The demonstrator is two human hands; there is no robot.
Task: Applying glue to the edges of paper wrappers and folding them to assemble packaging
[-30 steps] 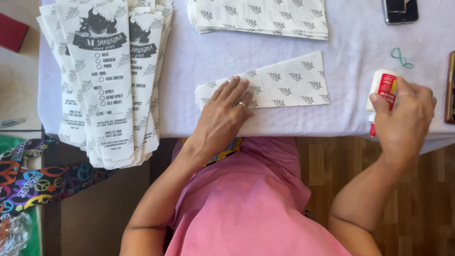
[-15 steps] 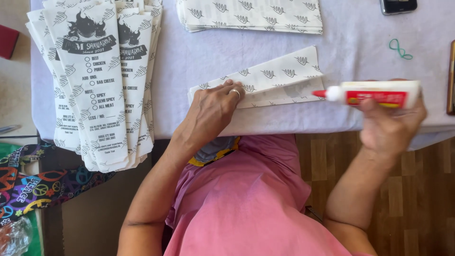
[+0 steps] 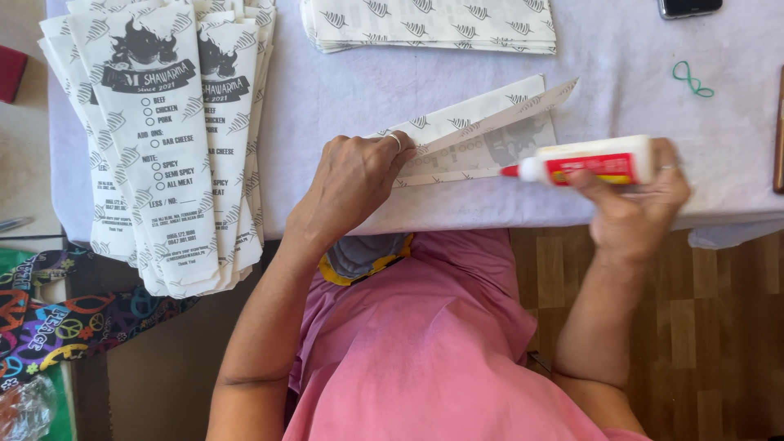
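Note:
A white printed paper bag point(image 3: 482, 135) lies on the table's near edge with its top flap lifted. My left hand point(image 3: 355, 175) presses on the bag's left end, fingers pinching the flap open. My right hand point(image 3: 641, 196) grips a white glue bottle point(image 3: 592, 161) with a red label, held sideways. Its red nozzle touches the open fold of the bag.
A fanned stack of finished printed bags point(image 3: 163, 139) hangs over the table's left edge. Another flat stack of sheets point(image 3: 433, 23) lies at the back. A green rubber band point(image 3: 692, 79) and a phone point(image 3: 690, 6) rest at the right. White cloth point(image 3: 612, 73) covers the table.
My right hand tipped the glue bottle from upright to sideways and brought its nozzle to the bag. My left hand lifted the bag's flap open.

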